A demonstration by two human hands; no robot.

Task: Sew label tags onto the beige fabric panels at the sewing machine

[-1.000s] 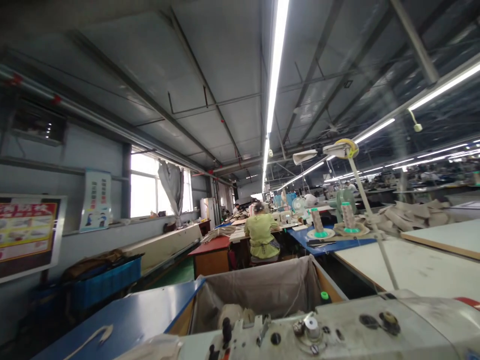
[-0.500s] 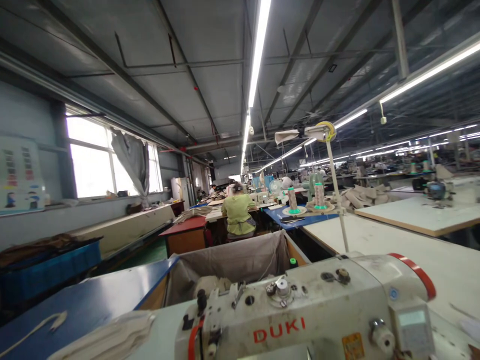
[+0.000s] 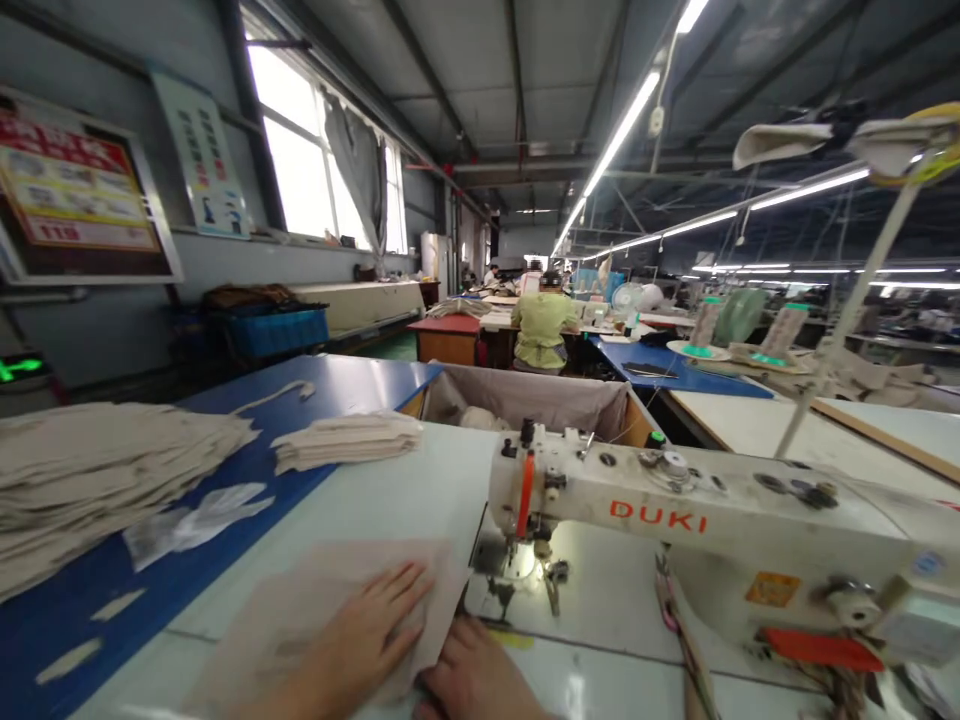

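Observation:
My left hand lies flat, fingers stretched out, on a beige fabric piece on the white sewing table. My right hand rests at the fabric's right edge, just in front of the needle area; its fingers are curled and partly hidden at the frame bottom. The white sewing machine marked DUKI stands to the right of both hands, with its lamp lighting the needle plate.
A tall stack of beige pieces and a smaller stack lie on the blue table at left. A cloth-lined bin stands behind the machine. A person in a yellow-green top sits farther back. A thread stand rises at right.
The view has tipped down from the ceiling and hall to the sewing table. Both hands and the fabric piece have come into sight.

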